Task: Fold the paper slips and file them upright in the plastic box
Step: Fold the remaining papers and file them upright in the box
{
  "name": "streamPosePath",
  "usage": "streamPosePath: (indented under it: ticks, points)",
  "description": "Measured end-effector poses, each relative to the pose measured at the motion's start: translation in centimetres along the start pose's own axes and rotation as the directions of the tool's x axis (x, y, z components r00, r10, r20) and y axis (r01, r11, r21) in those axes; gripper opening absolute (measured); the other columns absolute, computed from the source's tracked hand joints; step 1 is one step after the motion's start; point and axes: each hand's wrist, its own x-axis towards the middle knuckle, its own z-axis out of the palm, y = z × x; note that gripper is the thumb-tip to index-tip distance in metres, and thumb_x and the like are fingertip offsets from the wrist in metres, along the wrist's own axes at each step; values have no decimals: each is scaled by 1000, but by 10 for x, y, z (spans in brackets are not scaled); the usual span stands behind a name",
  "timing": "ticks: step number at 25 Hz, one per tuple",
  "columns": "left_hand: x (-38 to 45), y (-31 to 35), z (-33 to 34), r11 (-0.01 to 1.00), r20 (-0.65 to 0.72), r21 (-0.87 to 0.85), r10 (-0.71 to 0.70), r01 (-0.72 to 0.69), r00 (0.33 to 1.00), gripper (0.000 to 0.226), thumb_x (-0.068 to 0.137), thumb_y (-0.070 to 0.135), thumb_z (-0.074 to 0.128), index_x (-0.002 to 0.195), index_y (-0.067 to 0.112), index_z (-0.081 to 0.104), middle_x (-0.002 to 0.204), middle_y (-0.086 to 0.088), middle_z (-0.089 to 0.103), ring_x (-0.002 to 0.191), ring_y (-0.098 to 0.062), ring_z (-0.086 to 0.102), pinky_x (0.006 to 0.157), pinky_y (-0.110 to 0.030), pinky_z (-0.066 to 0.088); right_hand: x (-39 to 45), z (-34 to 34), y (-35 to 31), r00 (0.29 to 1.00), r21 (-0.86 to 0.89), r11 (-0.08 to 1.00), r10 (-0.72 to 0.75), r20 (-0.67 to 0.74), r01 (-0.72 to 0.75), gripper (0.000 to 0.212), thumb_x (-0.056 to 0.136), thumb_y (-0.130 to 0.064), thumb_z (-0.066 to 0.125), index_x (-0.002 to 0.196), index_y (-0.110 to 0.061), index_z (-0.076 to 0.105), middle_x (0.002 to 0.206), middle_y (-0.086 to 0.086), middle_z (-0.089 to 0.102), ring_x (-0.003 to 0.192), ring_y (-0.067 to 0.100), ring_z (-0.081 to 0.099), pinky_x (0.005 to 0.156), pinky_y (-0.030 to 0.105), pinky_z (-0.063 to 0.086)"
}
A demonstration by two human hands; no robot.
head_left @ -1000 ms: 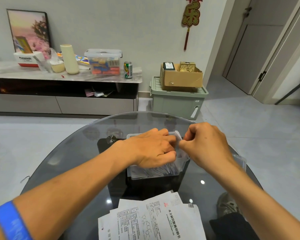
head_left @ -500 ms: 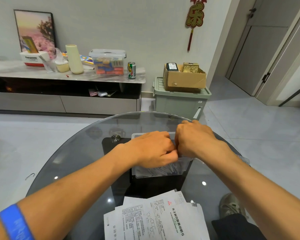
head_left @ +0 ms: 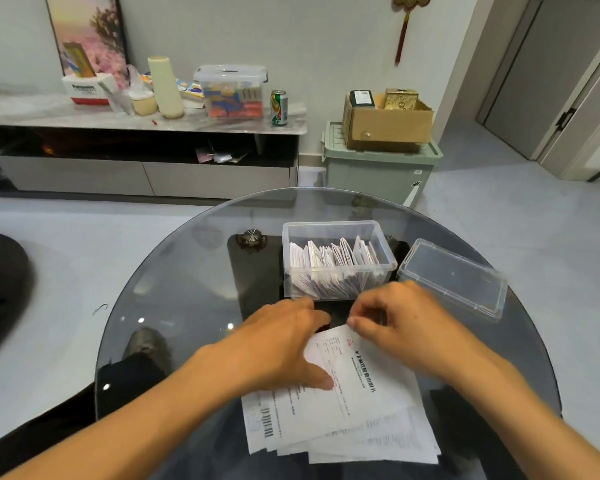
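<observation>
On the round glass surface (head_left: 174, 278) a loose stack of paper slips (head_left: 354, 417) is seen at the near edge, fanned slightly, with the long axes of the sheets running from the near left toward the far right. The sheets are white, printed with small dark text, and a barcode is visible on a lower sheet at the left. The left hand (head_left: 278, 351) is laid on the left part of the stack, its fingers extended and fairly flat, the thumb pressed on the top sheet; nothing is gripped by it. The far corner of the top sheet is pointed toward the plastic box (head_left: 336, 261), which is placed just beyond the hands near the middle of the surface. The box is clear, rectangular and open-topped, its long axis running left to right. Folded slips (head_left: 333, 254) are filed upright inside it in a row, leaning slightly, white with faint coloured print. The right hand (head_left: 406, 320) is held at the far corner of the top sheet, its fingers curled; whether the corner is actually pinched cannot be told. To the right of the box, apart from it, a clear lid (head_left: 454, 278) is laid flat on the surface, angled from far left to near right.
</observation>
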Motion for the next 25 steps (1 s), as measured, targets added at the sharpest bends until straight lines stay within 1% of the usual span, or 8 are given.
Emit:
streamPosePath:
  ticks: [3,6,11,15,18,21,23,25]
  points:
    - [0,-3,6,971,-59,-236,-51,36,997,30,79,45,76,103,33,63,94,18,66,87,-2,61,68,-19,45,0,6,10,1000,28,999,27,-12,-27,13,89,-37,64,88,-28,73,79,-11,70,77,5,63,73,35,55]
    - [-2,-4,7,963,-204,-269,-76,19,976,10,90,38,66,95,30,69,89,17,70,84,-3,63,73,-26,50,0,3,10,992,70,997,44,-115,-36,12,89,-34,65,87,-27,74,77,-10,70,72,5,63,70,32,54]
    - [-2,-12,-1,923,-284,-381,-66,-49,957,29,94,39,64,72,21,70,80,12,56,81,-5,55,69,-27,44,-1,-7,11,916,283,958,156,-370,-48,15,88,-30,68,75,-25,73,64,-12,65,65,-2,57,55,13,41]
    - [-9,-3,-9,866,-231,-477,41,-150,972,24,102,36,53,100,32,76,75,20,69,61,-1,59,58,-21,42,-4,-6,8,899,366,930,187,-396,-32,13,91,-33,67,79,-28,71,65,-10,65,61,-1,55,55,12,42]
    - [-12,-3,-19,829,-396,-499,41,-252,917,21,99,34,57,103,29,77,87,16,72,80,-7,68,70,-27,53,-6,-12,6,809,463,885,239,-537,47,15,88,-47,65,98,-36,62,76,-11,63,66,1,56,56,14,45]
    - [-13,-1,-25,563,-440,-791,-253,-239,862,19,96,18,61,95,23,79,91,3,77,84,-13,73,72,-30,58,-8,-22,3,885,755,644,274,-376,121,41,79,-61,62,114,-39,58,97,-18,68,80,3,63,69,22,52]
    - [-12,5,-27,264,-312,-939,-384,-221,869,26,92,2,62,86,20,80,90,-5,78,82,-18,74,67,-26,57,-8,-19,-4,976,883,468,176,-130,33,46,78,-48,63,121,-31,59,100,-12,73,83,8,70,70,27,56]
    - [-12,9,-27,137,-246,-969,-468,-206,849,34,86,-9,64,72,18,78,84,-7,77,76,-19,73,61,-24,56,-8,-13,-9,992,912,403,121,31,-77,49,79,-50,61,122,-25,60,103,-2,76,91,19,73,76,36,58]
